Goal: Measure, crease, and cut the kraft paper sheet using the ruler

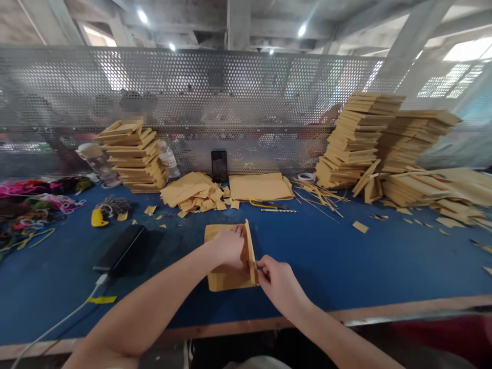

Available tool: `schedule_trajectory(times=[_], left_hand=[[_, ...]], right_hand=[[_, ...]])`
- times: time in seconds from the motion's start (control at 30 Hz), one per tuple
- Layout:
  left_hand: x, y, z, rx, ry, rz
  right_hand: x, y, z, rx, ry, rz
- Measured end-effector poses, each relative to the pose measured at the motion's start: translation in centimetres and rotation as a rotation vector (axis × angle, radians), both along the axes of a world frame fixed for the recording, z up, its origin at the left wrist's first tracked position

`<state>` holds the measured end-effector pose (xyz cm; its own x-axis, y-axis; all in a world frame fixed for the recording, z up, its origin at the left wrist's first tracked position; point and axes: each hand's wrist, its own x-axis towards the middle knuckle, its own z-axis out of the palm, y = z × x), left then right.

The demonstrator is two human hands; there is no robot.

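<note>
A tan cardboard sheet (226, 281) lies on the blue table near its front edge, with its right side standing up as a narrow raised edge. My left hand (231, 247) rests over the sheet, fingers curled against the inner side of that edge; some fingertips are hidden. At the near right corner, my right hand (281, 281) pinches the raised edge between thumb and bent fingers. Just beyond the sheet lie a yellow utility knife (263, 203) and a striped pencil-like stick (279, 210).
Tall stacks of folded cardboard pieces (355, 138) stand at back right, a smaller stack (132, 159) at back left. Loose cutouts (196, 192), a flat sheet pile (261, 187), and an upright phone (219, 165) line the mesh screen (249, 110). A cabled black power bank (121, 248) lies left.
</note>
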<state>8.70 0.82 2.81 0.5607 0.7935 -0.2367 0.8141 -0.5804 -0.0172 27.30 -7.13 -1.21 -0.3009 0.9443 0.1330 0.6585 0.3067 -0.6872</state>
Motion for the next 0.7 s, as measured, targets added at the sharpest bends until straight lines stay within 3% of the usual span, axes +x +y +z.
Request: schedule_trajectory(times=[0.1, 0.2, 0.27, 0.4, 0.53, 0.7], left_hand=[[-0.3, 0.1, -0.4, 0.003, -0.007, -0.003], [-0.7, 0.2, -0.7, 0.005, -0.009, -0.017], [-0.8, 0.2, -0.6, -0.002, -0.005, -0.024], [-1.0, 0.0, -0.4, -0.027, -0.009, -0.027], [-2.1, -0.9, -0.9, -0.062, -0.043, -0.037], [-4.5, -1.8, -2.8, -0.014, -0.130, -0.046]], right_hand=[[0.7, -2.9, -0.1, 0.034, -0.002, 0.042], [1.9, -3.1, 0.8, 0.066, -0.044, 0.054], [3.0, -1.3, 1.7, 0.130, -0.065, 0.009], [5.8, 5.1, 2.7, 0.235, -0.087, -0.042], [8.0, 10.1, 1.1, 0.262, -0.139, -0.113], [9.1, 12.1, -1.2, 0.332, -0.205, -0.178]])
